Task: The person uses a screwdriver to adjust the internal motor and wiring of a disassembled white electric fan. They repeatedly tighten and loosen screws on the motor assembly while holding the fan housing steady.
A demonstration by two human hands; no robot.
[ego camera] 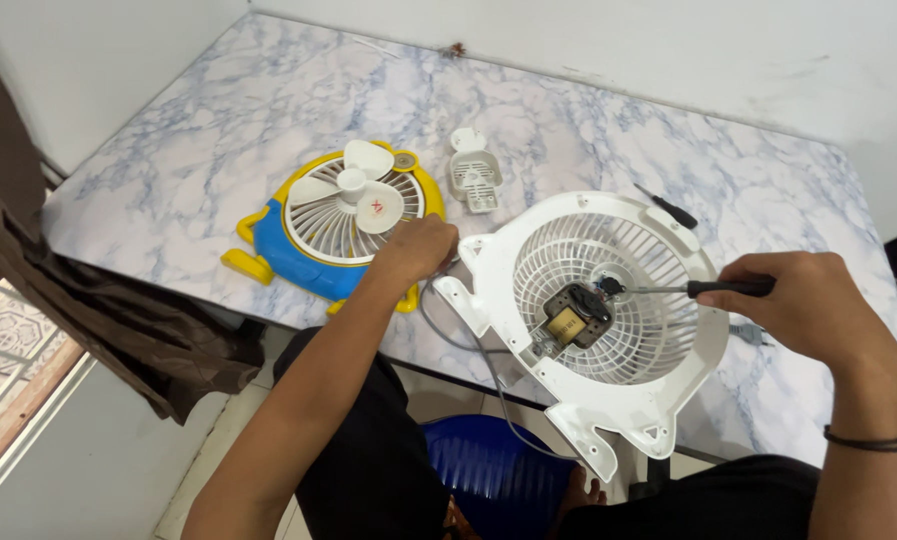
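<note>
Head view, right hand clasping screwdriver, left hand seemingly gripping fan housing

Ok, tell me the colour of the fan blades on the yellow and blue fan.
White fan blades, seen in the head view.

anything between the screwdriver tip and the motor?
Nothing visible. The right hand holds the screwdriver, its tip already at the motor in the white grille. Left hand is at the grille's left edge.

Our left hand covers the edge of the white fan housing, so we cannot see its fingertips. Below the housing, the grey cable passes under the surface edge, its end hidden.
</note>
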